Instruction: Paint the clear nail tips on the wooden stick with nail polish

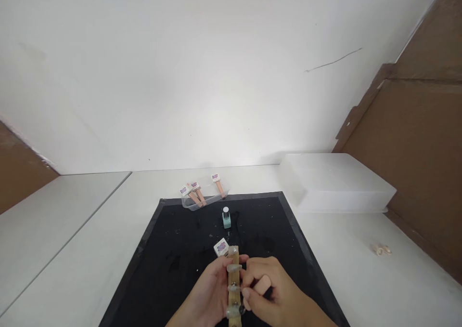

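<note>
My left hand [212, 288] is closed around a narrow wooden strip [234, 295] that points away from me. Several translucent pieces, shaped like false nail tips, sit across the strip. At its right side is my right hand [269, 288], fingers curled in a pinch, with a peach-coloured, blunt-ended piece [263, 284] among them. Whether that piece is held or worn on a finger I cannot tell. A small dark tip [242, 309] shows by the thumb, close to the strip. Just past the left fingers lies a white square-ended item [221, 247] with a purple print, partly hidden.
A small teal bottle [226, 220] with a white-topped cap stands on the black mat [195, 230]. Behind it, a clear tray [212, 201] holds several peach-handled, white-headed pieces. To the right are a white block [339, 187] and small beige rings [380, 249]. A white wall rises behind.
</note>
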Demonstrator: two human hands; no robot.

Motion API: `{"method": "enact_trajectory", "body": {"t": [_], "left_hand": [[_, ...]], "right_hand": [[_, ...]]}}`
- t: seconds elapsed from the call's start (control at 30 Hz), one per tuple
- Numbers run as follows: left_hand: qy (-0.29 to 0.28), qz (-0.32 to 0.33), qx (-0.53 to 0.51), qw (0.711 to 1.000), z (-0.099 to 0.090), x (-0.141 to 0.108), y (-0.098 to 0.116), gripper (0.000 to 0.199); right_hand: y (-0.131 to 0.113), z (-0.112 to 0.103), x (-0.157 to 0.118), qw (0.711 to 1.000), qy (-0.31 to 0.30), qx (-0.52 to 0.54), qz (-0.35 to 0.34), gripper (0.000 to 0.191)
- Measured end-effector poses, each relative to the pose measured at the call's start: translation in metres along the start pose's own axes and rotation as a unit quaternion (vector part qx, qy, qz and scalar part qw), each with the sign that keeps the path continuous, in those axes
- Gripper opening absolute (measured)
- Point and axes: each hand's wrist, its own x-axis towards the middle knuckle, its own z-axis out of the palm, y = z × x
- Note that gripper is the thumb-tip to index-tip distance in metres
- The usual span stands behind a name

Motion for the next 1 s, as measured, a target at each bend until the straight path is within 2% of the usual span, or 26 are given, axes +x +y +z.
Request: {"method": "enact_trajectory", "body": {"t": [0.77,1.0], "left_hand": [[0.017,-0.004,0.005,1.000,0.0000,0.0008,0.0003,0.032],[0.024,-0.003,0.003,1.000,0.0051,-0.0006,0.0009,0.030]], "right_hand": [[0.0002,0.0012,-0.0003,1.000,-0.014,-0.014,0.012,0.012],[0.0003,0.0024,-0.0002,1.000,-0.016,-0.023,0.009,0.012]]}}
